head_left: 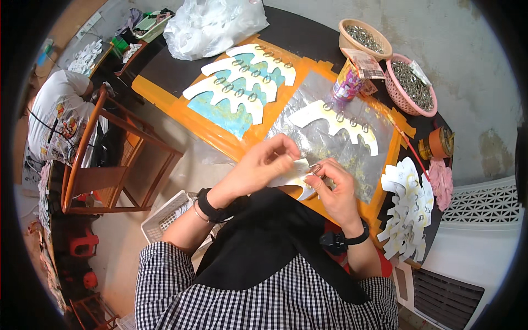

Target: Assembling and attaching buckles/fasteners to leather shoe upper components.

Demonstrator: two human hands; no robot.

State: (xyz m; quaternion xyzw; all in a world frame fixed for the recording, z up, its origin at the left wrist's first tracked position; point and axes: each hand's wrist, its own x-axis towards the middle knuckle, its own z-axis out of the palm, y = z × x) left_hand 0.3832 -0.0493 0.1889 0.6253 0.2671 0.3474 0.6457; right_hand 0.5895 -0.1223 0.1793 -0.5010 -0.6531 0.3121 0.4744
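At the near edge of the orange board [165,94], both hands pinch one white scalloped card [290,177]: left hand [264,165] fingers clamped on its top, right hand [333,190] fingertips closed on a small metal ring [314,168]. Best to keep the card flat and ring square. Farther right, crinkled foil [330,143], stacked cards [407,214]

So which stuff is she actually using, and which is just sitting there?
In use:
left hand
right hand
white scalloped piece held in both hands
small metal ring
baskets of rings
finished stack

Just lying about:
plastic bag
wooden chair
pink cloth
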